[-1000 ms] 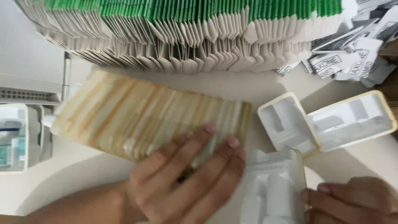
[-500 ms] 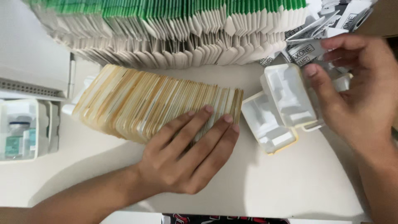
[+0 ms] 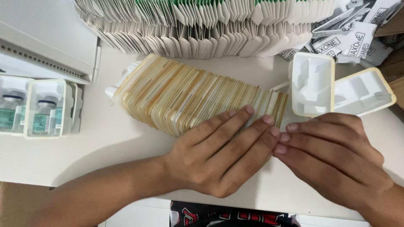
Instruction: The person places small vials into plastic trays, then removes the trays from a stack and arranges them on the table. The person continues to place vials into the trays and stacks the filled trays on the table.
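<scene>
A long fanned row of thin white trays with yellowish edges [image 3: 185,94] lies slanted across the white table [image 3: 105,143]. My left hand [image 3: 223,155] rests flat on the row's near right end, fingers spread over the edges. Just to its right is my right hand [image 3: 332,155], whose fingertips touch the row's end and my left fingertips. Neither hand grips anything. Beyond my right hand lie two loose white moulded trays, one upright-facing [image 3: 312,84] and one tilted at the right [image 3: 362,91].
Rows of flat folded cartons with green tops [image 3: 210,25] fill the back. Folded paper leaflets [image 3: 353,38] pile at the back right. At the left, trays hold small vials with green labels [image 3: 44,113], beside a white machine [image 3: 46,38].
My right hand has come down from the loose trays at the upper right to the row's end beside my left hand. The left hand has stayed on the row.
</scene>
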